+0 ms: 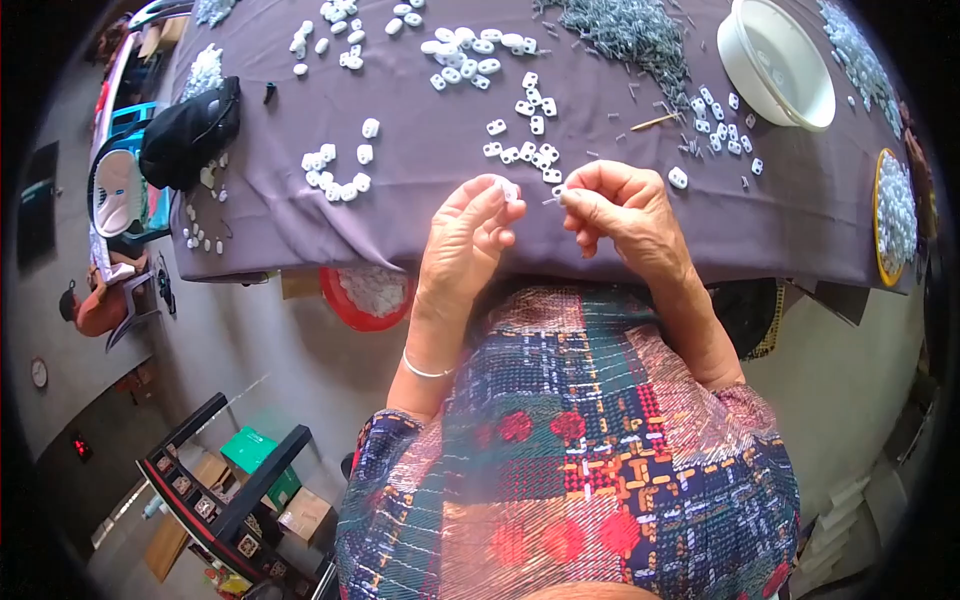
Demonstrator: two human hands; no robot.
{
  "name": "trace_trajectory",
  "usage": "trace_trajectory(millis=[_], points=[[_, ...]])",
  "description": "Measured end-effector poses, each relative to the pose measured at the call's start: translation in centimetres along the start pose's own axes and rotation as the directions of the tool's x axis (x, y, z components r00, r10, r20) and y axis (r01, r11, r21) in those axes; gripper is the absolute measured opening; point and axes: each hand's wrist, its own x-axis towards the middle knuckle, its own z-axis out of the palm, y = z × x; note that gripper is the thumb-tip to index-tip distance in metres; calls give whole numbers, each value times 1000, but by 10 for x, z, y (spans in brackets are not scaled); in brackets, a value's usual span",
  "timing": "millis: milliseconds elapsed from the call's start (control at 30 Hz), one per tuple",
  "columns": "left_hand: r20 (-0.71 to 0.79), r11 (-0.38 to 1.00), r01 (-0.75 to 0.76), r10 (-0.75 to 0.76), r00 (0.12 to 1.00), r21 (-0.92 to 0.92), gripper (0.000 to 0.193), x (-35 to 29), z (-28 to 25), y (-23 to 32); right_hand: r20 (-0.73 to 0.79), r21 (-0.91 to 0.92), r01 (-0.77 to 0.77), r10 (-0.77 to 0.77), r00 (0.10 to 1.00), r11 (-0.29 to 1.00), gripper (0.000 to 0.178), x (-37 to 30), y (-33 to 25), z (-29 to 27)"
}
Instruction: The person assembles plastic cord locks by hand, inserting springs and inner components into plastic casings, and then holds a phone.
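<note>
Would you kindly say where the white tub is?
In the head view, the white tub sits upper right on the table, right of the grey pin heap.

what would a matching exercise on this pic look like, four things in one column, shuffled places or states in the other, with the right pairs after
Things
1. left hand
2. white tub
3. red basin
4. wooden stick

Places or states
A. below the near edge of the cloth, with whitish pieces inside
B. thin and tan, lying flat
C. pinching a small white piece
D. wide-mouthed, at the upper right of the cloth

Right pairs: 1-C, 2-D, 3-A, 4-B
</note>
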Motion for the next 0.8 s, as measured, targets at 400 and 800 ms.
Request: trace_trajectory(millis=[400,800], points=[[49,998,-8,5,999,63,16,-6,13,-16,-103,-193,55,-76,992,980,13,0,3,9],[60,992,-53,47,997,112,14,-6,15,-19,-99,-246,109,-136,986,963,12,-3,10,6]])
